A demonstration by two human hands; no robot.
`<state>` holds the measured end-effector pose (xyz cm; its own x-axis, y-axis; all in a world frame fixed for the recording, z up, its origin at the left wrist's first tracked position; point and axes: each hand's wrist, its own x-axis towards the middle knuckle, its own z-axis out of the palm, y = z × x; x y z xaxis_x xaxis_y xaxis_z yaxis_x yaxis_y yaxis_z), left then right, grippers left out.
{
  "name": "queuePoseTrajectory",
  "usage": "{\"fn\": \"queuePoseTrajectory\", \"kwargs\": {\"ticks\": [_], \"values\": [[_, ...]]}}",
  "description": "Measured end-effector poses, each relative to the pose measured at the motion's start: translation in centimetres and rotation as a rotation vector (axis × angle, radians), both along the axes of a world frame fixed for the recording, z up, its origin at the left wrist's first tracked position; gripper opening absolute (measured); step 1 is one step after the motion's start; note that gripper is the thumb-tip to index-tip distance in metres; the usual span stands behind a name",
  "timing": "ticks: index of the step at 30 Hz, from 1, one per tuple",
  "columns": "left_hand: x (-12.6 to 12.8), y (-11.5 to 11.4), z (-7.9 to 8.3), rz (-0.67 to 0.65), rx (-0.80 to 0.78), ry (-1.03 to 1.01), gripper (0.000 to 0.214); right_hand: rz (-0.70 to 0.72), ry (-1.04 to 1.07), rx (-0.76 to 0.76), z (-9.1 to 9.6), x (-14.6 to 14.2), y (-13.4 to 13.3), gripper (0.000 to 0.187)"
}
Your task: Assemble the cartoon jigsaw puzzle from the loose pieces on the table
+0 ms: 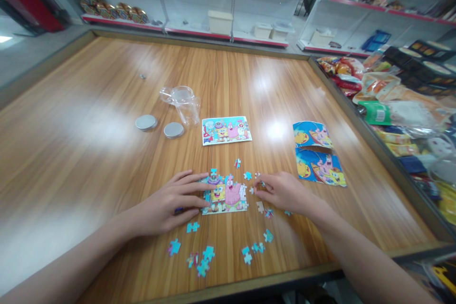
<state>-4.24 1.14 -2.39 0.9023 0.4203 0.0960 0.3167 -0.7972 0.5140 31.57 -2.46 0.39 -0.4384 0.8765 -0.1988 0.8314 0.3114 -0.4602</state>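
Note:
A partly joined jigsaw puzzle (233, 194) with a yellow sponge figure and a pink starfish figure lies on the wooden table (142, 171). My left hand (173, 204) rests flat with its fingers spread over the puzzle's left edge, hiding part of it. At the puzzle's right side, my right hand (285, 192) is pinched on a small puzzle piece (262, 184), mostly covered by the fingers. Loose pieces surround both hands, among them a blue piece (247, 175) and a pale piece (260, 207). Behind the puzzle lies a picture card (227, 130) showing similar figures.
Two grey discs (146, 122) and clear plastic packaging (183, 99) sit at the back left. A folded blue picture sheet (318, 166) is at right. Several loose pieces (203, 267) lie near the front edge. Packaged goods (381, 114) fill the area beyond the table's right rim.

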Motion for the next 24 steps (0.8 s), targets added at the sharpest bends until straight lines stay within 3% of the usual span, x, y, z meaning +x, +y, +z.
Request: {"fn": "queuePoseTrajectory", "kwargs": {"ticks": [13, 24], "values": [[-0.04, -0.29, 0.63, -0.089, -0.006, 0.09, 0.047, 0.001, 0.02, -0.033, -0.29, -0.02, 0.03, 0.016], [0.05, -0.32, 0.72, -0.085, -0.014, 0.071, 0.046, 0.069, 0.06, -0.049, 0.16, -0.2, -0.07, 0.015]]}}
